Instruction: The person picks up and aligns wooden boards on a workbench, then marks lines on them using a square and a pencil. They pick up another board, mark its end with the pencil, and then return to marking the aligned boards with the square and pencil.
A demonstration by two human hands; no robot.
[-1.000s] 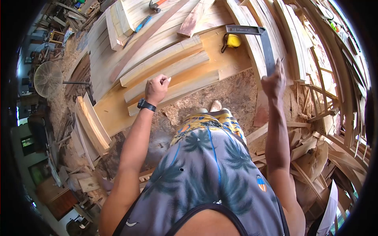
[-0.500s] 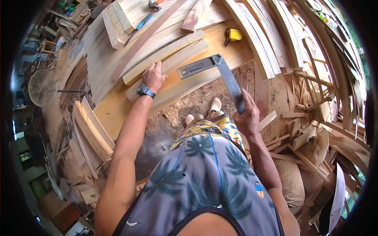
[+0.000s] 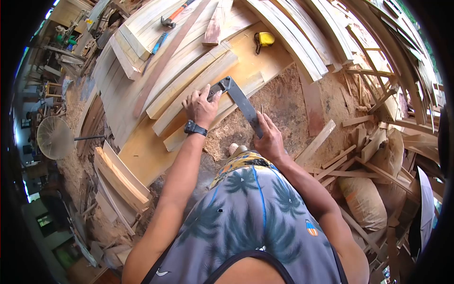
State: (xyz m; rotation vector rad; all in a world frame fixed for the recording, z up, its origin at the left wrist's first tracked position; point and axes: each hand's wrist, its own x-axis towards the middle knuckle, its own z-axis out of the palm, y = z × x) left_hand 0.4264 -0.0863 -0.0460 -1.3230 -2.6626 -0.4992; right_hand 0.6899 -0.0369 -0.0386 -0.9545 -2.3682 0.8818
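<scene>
A try square (image 3: 244, 105) spans the space between my two hands above the front edge of the workbench (image 3: 142, 158). My left hand (image 3: 202, 108), with a watch on its wrist, is closed around the square's dark stock. Gripping the far end of the blade is my right hand (image 3: 270, 138), and a thin pencil-like stick (image 3: 262, 109) pokes up from its fingers. Beneath and beside my left hand lie several wooden pieces, among them a pale wood strip (image 3: 176, 141) along the bench's near edge and a longer batten (image 3: 220, 67) behind it.
A yellow tape measure (image 3: 266, 39) rests on the bench. Farther back are a claw hammer (image 3: 169, 21), a blue-handled tool (image 3: 160, 42) and a reddish wood strip (image 3: 165, 61). Thick boards (image 3: 288, 42) extend at right. Sacks (image 3: 364, 201) and offcuts cover the floor; a fan (image 3: 55, 137) stands left.
The square has come left and nearer my body with my right hand. My left hand has left the batten and moved right to take the square's stock. The view has shifted slightly.
</scene>
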